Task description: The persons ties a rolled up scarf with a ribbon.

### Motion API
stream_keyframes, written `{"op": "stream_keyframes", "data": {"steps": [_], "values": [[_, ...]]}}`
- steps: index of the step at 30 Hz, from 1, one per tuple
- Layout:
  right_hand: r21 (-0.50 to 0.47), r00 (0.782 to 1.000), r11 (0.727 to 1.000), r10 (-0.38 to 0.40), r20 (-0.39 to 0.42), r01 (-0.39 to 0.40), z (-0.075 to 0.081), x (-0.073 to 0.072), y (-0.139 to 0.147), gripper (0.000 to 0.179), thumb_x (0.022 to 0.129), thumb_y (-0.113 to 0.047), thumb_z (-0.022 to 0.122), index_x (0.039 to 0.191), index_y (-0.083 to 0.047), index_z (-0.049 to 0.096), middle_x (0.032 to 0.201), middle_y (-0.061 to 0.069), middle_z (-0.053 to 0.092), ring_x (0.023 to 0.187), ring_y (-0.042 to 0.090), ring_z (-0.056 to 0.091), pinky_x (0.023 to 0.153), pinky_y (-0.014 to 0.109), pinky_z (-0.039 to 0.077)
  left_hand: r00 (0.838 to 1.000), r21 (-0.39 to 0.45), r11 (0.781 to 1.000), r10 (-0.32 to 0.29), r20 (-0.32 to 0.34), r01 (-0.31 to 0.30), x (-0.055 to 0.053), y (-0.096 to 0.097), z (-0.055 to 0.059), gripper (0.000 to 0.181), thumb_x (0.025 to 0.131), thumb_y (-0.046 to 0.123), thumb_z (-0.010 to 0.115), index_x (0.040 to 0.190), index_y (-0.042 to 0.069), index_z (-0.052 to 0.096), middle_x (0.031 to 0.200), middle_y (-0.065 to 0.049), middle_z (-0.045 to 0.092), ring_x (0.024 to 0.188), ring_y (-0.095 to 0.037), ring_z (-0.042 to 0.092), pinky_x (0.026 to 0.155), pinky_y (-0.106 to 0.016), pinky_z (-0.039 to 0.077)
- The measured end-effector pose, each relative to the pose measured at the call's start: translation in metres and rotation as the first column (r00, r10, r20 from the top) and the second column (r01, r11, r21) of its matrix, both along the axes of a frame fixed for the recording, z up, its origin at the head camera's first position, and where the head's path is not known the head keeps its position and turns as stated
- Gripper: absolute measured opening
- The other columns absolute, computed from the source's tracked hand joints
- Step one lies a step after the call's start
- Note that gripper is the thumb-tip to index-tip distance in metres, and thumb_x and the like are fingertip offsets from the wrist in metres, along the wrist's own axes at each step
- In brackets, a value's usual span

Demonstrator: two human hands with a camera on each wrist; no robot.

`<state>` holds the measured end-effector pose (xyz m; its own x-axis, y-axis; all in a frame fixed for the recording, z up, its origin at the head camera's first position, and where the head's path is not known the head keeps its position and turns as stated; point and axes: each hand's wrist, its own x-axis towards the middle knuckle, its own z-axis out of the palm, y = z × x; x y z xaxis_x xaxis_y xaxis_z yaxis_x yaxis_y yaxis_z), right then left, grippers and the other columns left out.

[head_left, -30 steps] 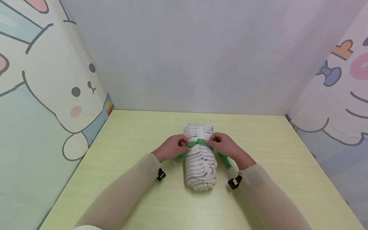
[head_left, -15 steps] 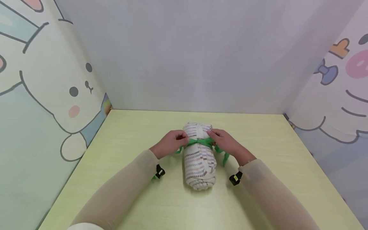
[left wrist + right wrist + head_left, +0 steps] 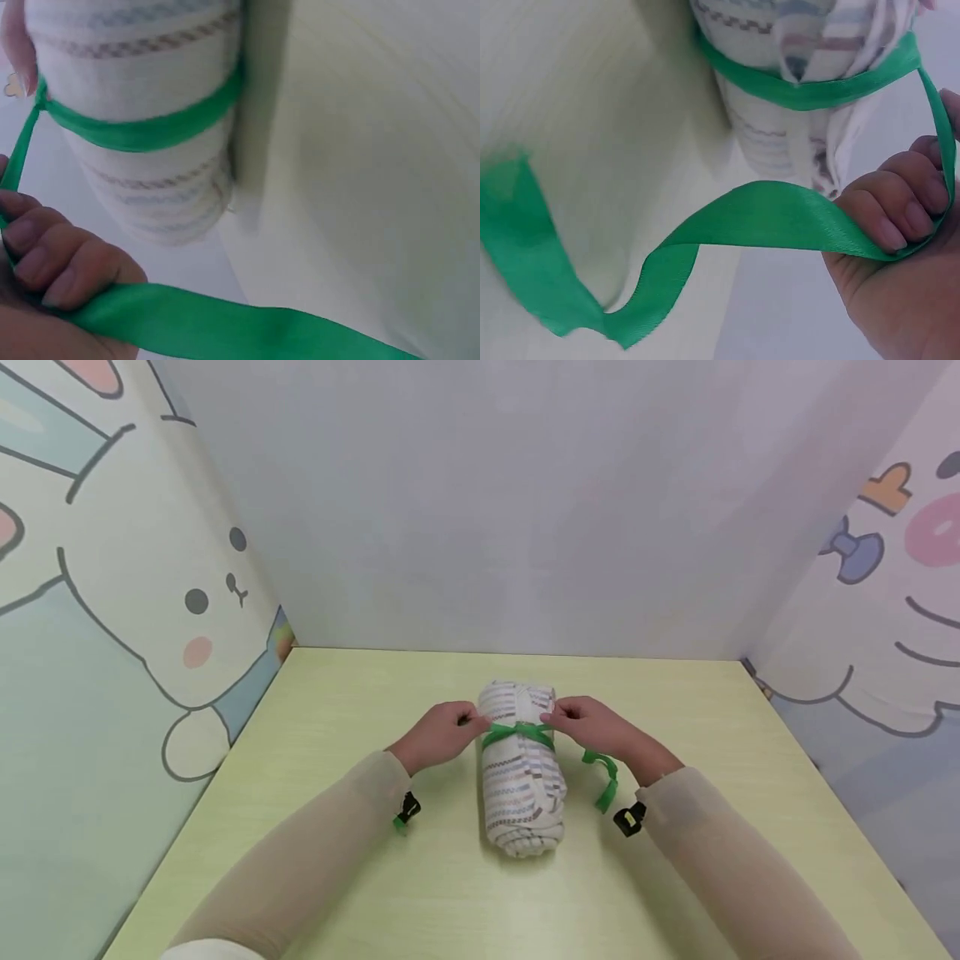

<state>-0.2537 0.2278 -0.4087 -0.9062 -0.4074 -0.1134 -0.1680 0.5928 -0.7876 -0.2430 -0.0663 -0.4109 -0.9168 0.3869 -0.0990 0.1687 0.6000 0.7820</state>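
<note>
A rolled white cloth with striped patterning lies lengthwise on the table. Round its upper part runs a green ribbon, crossed or knotted on top. My left hand, at the roll's left side, grips one ribbon end with curled fingers; in the left wrist view that ribbon trails out below the fist. On the opposite side my right hand holds the other end, and its loose tail loops down towards the table. Both ends run taut from the knot to the hands.
The pale yellow table is bounded by a plain back wall. Cartoon-printed panels, one with a rabbit, stand to the left and right. A small black wrist camera hangs at the right cuff.
Both hands have changed their hold on the ribbon ends and drawn slightly apart. The band lies flatter and tighter across the roll, which stays in place.
</note>
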Motion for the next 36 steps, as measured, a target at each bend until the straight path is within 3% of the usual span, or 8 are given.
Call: {"op": "stream_keyframes", "data": {"steps": [7, 11, 17, 27, 36], "values": [[0.047, 0.994, 0.999, -0.005, 0.106, 0.0, -0.029, 0.006, 0.008, 0.05, 0.104, -0.051, 0.056, 0.076, -0.012, 0.046, 0.068, 0.0, 0.035, 0.062, 0.02, 0.035, 0.061, 0.034, 0.035, 0.999, -0.104, 0.995, 0.001, 0.034, 0.003, 0.007, -0.017, -0.034, 0.043, 0.104, 0.047, 0.058, 0.081, 0.012, 0.051, 0.069, 0.001, 0.044, 0.061, -0.015, 0.042, 0.059, -0.031, 0.036], [0.037, 0.993, 0.999, -0.001, 0.117, -0.004, -0.037, 0.008, 0.012, 0.052, 0.103, -0.055, 0.057, 0.077, -0.011, 0.046, 0.067, -0.001, 0.035, 0.061, 0.019, 0.034, 0.062, 0.034, 0.035, 1.0, -0.092, 0.996, -0.009, 0.025, 0.012, 0.005, -0.025, -0.042, 0.043, 0.104, 0.047, 0.059, 0.079, 0.013, 0.052, 0.07, 0.002, 0.045, 0.061, -0.015, 0.042, 0.059, -0.031, 0.036], [-0.003, 0.989, 1.0, -0.001, 0.145, 0.002, -0.031, 0.011, 0.029, 0.054, 0.104, -0.055, 0.054, 0.082, -0.006, 0.048, 0.059, -0.001, 0.033, 0.054, 0.019, 0.031, 0.059, 0.036, 0.037, 0.999, -0.086, 0.996, 0.014, 0.03, -0.012, 0.002, -0.048, -0.039, 0.042, 0.103, 0.048, 0.06, 0.08, 0.014, 0.055, 0.07, 0.002, 0.044, 0.061, -0.015, 0.04, 0.059, -0.031, 0.035], [-0.101, 0.994, 0.995, 0.016, 0.104, -0.006, -0.019, 0.016, 0.073, 0.048, 0.109, -0.039, 0.053, 0.079, -0.004, 0.042, 0.063, 0.003, 0.038, 0.06, 0.018, 0.034, 0.061, 0.034, 0.036, 0.998, -0.14, 0.989, 0.059, 0.035, -0.053, 0.005, -0.112, -0.037, 0.041, 0.104, 0.047, 0.059, 0.082, 0.012, 0.055, 0.071, -0.001, 0.044, 0.068, -0.019, 0.044, 0.065, -0.034, 0.038], [-0.068, 0.997, 0.997, -0.02, 0.08, 0.026, -0.006, 0.02, 0.101, 0.048, 0.109, -0.041, 0.053, 0.079, -0.005, 0.041, 0.063, 0.001, 0.036, 0.058, 0.016, 0.032, 0.06, 0.037, 0.038, 0.997, -0.149, 0.986, 0.072, 0.008, -0.07, 0.01, -0.143, -0.014, 0.046, 0.104, 0.051, 0.057, 0.083, 0.01, 0.053, 0.069, -0.001, 0.04, 0.067, -0.021, 0.041, 0.064, -0.035, 0.037]]}}
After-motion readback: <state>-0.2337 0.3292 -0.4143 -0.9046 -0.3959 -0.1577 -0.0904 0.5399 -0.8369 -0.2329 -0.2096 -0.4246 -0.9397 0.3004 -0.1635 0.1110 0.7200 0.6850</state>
